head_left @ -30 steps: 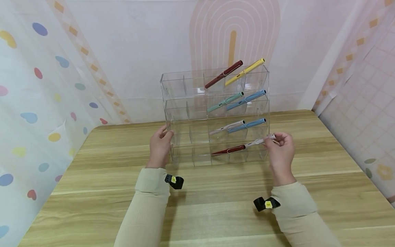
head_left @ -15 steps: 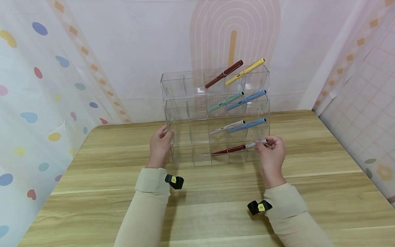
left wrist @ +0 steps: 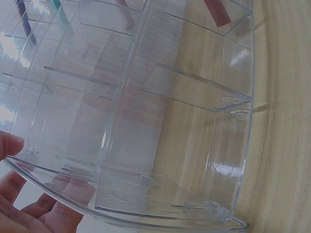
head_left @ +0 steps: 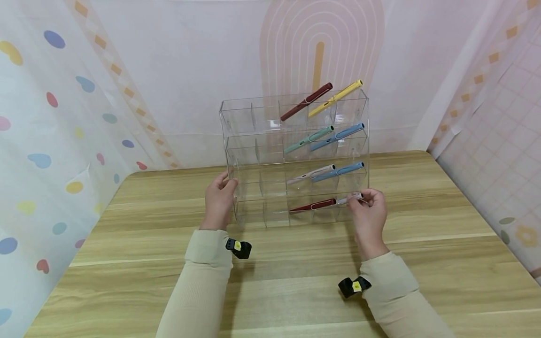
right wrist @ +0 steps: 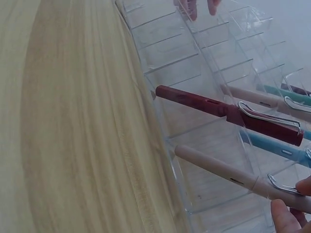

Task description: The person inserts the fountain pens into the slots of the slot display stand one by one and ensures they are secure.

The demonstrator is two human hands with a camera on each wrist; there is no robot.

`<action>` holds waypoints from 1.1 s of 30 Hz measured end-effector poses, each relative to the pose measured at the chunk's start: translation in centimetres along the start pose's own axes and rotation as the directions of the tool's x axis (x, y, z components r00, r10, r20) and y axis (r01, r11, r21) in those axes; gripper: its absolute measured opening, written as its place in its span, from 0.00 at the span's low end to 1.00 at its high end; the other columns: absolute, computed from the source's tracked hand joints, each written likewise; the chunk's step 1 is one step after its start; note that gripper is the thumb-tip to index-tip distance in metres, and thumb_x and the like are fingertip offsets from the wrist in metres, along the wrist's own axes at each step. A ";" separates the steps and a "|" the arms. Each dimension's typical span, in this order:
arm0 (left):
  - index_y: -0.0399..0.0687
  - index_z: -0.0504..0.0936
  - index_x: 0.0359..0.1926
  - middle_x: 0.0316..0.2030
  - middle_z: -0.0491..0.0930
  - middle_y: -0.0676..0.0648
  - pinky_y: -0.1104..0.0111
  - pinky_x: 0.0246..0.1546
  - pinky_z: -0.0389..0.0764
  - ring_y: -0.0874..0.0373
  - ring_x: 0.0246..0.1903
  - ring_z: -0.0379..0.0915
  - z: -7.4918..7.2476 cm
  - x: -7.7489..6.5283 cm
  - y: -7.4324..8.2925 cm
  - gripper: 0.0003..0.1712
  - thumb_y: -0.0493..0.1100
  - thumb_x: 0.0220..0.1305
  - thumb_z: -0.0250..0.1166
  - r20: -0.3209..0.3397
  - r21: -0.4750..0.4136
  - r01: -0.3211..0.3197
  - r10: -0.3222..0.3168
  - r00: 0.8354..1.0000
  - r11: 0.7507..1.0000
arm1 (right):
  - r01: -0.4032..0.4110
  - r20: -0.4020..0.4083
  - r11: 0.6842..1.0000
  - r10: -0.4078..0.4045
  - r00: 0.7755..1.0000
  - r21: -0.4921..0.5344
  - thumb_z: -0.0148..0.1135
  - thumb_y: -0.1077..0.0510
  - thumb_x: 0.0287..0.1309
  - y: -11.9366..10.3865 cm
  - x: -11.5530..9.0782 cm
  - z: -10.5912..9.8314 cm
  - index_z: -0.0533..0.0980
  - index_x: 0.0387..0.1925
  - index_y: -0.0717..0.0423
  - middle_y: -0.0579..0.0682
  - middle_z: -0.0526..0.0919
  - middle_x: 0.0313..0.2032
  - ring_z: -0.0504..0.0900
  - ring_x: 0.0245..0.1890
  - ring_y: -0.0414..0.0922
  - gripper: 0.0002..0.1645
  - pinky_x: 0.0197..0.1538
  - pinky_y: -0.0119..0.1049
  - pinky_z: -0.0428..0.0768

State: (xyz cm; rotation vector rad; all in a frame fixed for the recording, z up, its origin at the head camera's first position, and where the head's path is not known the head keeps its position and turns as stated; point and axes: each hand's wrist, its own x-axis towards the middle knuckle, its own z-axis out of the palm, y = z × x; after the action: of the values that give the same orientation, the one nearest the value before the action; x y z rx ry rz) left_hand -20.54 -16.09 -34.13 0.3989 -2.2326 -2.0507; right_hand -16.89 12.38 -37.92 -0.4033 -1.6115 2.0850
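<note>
A clear acrylic pen rack (head_left: 270, 162) of stepped, divided tiers stands on the table. At its left side my left hand (head_left: 219, 199) grips the side panel, the thumb inside and the other fingers behind it in the left wrist view. My right hand (head_left: 369, 216) pinches a pale pinkish pen (right wrist: 218, 170) by its cap end, near the silver clip. That pen slants in the bottom tier, its lower end at the front wall. Beside it a dark red pen (right wrist: 194, 101) leans in the neighbouring compartment. The right fingertips are partly cut off in the right wrist view.
Higher tiers hold a maroon pen (head_left: 306, 102), a yellow pen (head_left: 336, 98), a green pen (head_left: 309, 139), a pale pen (head_left: 310, 174) and two blue pens, upper (head_left: 337, 136) and lower (head_left: 339, 172). Behind the wooden table (head_left: 296, 281) hangs a patterned curtain (head_left: 190, 70).
My right hand has moved left and slightly down with the pale pen, which now sits deeper in the bottom tier. The left hand and the rack have not moved.
</note>
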 end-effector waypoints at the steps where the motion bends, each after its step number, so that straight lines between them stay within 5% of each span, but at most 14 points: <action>1: 0.50 0.65 0.70 0.63 0.68 0.39 0.60 0.49 0.69 0.51 0.59 0.61 0.0 0.0 0.0 0.27 0.41 0.72 0.51 0.000 -0.001 0.000 0.000 1.000 1.000 | 0.002 0.004 1.000 -0.002 1.000 -0.009 0.58 0.76 0.52 0.0 0.0 0.0 0.66 0.33 0.56 0.45 0.75 0.31 0.77 0.29 0.34 0.16 0.31 0.24 0.76; 8: 0.52 0.67 0.70 0.61 0.70 0.41 0.66 0.40 0.68 0.54 0.49 0.62 0.0 0.1 0.0 0.26 0.41 0.72 0.51 -0.009 0.007 0.004 -0.004 1.000 1.000 | 0.004 0.027 0.999 -0.003 1.000 -0.039 0.59 0.77 0.52 -0.1 -0.2 -0.3 0.66 0.34 0.58 0.47 0.78 0.31 0.79 0.32 0.36 0.15 0.33 0.24 0.77; 18: 0.51 0.66 0.70 0.61 0.70 0.41 0.62 0.45 0.69 0.52 0.52 0.62 0.1 0.1 0.0 0.26 0.41 0.72 0.51 -0.003 -0.001 0.009 -0.009 1.000 1.000 | 0.019 0.042 0.999 -0.017 0.999 -0.040 0.58 0.77 0.53 0.4 -0.4 -0.5 0.66 0.36 0.60 0.41 0.77 0.29 0.81 0.34 0.37 0.15 0.37 0.23 0.78; 25: 0.52 0.67 0.70 0.61 0.69 0.42 0.61 0.47 0.69 0.52 0.55 0.62 0.2 0.0 0.1 0.26 0.42 0.73 0.51 0.005 -0.003 0.016 -0.016 1.000 1.000 | -0.026 0.094 0.992 0.038 0.995 -0.124 0.60 0.70 0.57 -0.4 -0.7 -1.3 0.65 0.46 0.61 0.49 0.72 0.43 0.75 0.40 0.37 0.18 0.41 0.22 0.75; 29: 0.51 0.67 0.69 0.64 0.67 0.42 0.56 0.58 0.68 0.49 0.61 0.62 0.1 0.0 0.0 0.26 0.47 0.73 0.52 0.015 0.016 0.004 -0.004 1.000 1.000 | -0.023 0.103 0.988 0.040 0.994 -0.153 0.57 0.65 0.62 -1.4 -0.9 -2.2 0.64 0.51 0.56 0.48 0.69 0.45 0.73 0.44 0.38 0.18 0.42 0.23 0.74; 33: 0.50 0.57 0.74 0.69 0.61 0.41 0.51 0.66 0.59 0.46 0.68 0.56 -0.8 -0.2 -0.4 0.35 0.58 0.73 0.49 0.055 0.140 -0.031 0.023 0.998 0.990 | 0.010 0.102 0.984 0.008 0.995 -0.178 0.52 0.61 0.67 -2.3 -0.7 -3.6 0.64 0.53 0.52 0.46 0.69 0.47 0.73 0.46 0.37 0.15 0.44 0.24 0.74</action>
State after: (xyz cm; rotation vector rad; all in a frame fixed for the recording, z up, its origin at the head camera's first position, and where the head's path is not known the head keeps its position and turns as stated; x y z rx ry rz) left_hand -20.12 -16.83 -34.44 0.3265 -2.4080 -1.9195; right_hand -14.07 15.39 -36.68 -0.3601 -1.8664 1.9958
